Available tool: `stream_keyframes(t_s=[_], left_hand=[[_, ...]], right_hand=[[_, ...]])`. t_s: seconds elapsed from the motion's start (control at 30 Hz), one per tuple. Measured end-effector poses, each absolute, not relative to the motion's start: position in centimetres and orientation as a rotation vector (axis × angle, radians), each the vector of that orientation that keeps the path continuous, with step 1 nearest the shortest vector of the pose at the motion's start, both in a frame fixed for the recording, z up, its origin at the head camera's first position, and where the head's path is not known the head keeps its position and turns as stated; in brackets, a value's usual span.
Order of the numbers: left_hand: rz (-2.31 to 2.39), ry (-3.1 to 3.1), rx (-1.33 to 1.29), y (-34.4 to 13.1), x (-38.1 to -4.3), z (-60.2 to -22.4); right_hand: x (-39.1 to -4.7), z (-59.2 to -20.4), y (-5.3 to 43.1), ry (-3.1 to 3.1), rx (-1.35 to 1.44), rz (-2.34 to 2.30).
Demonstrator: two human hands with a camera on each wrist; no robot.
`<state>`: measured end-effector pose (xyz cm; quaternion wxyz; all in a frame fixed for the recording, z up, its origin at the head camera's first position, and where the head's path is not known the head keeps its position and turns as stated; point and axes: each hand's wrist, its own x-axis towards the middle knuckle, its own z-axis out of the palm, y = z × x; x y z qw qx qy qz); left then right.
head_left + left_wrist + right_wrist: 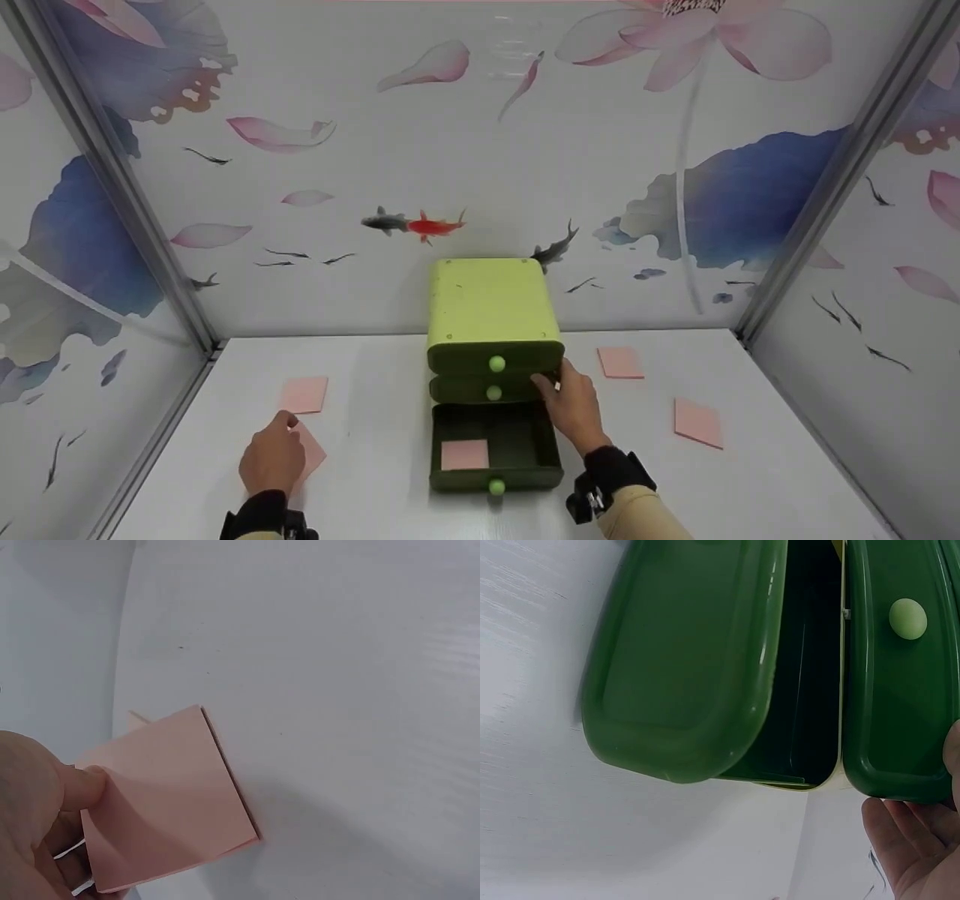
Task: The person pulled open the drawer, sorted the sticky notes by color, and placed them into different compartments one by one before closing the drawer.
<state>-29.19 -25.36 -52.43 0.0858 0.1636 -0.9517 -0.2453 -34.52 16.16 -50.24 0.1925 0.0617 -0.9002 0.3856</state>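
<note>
A pink sticky-note pad (169, 802) is pinched in my left hand (272, 454), thumb on its top face and fingers beneath. Just beyond it on the table lies another pink pad (304, 394). My right hand (574, 405) touches the right side of a small green drawer cabinet (491, 300), its thumb on the front of the middle drawer (900, 705). The fingers look fairly straight along the cabinet's side. The bottom drawer (517, 480) is pulled out, with one pink pad (464, 455) inside at the left.
Two more pink pads, a back one (621, 362) and a nearer one (697, 422), lie right of the cabinet on the white table (375, 450). The cabinet stands against the printed back wall (337, 172). Side walls rise at the left and right edges.
</note>
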Motion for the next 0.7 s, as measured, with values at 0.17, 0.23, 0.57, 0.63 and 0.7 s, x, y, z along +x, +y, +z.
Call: stream_keyframes(t_s=[0.17, 0.23, 0.57, 0.63, 0.7], left_hand=[[-0.727, -2.830, 0.405, -24.3, -29.5, -52.0], [-0.738, -2.823, 0.367, -23.8, -29.6, -51.7], [-0.785, -2.734, 0.187, -20.5, -30.5, -49.6], [-0.787, -2.709, 0.152, -19.9, -30.5, -49.3], [-0.790, -2.687, 0.110, -19.3, -30.5, -49.0]], right_hand=[[-34.6, -50.3, 16.1, -2.530, 0.172, 1.078], [-34.6, -50.3, 16.1, -2.527, 0.179, 1.078], [-34.6, -50.1, 16.2, -2.520, 0.182, 1.068], [-34.6, -50.2, 16.2, -2.507, 0.196, 1.060], [-34.6, -50.3, 16.2, -2.491, 0.210, 1.046]])
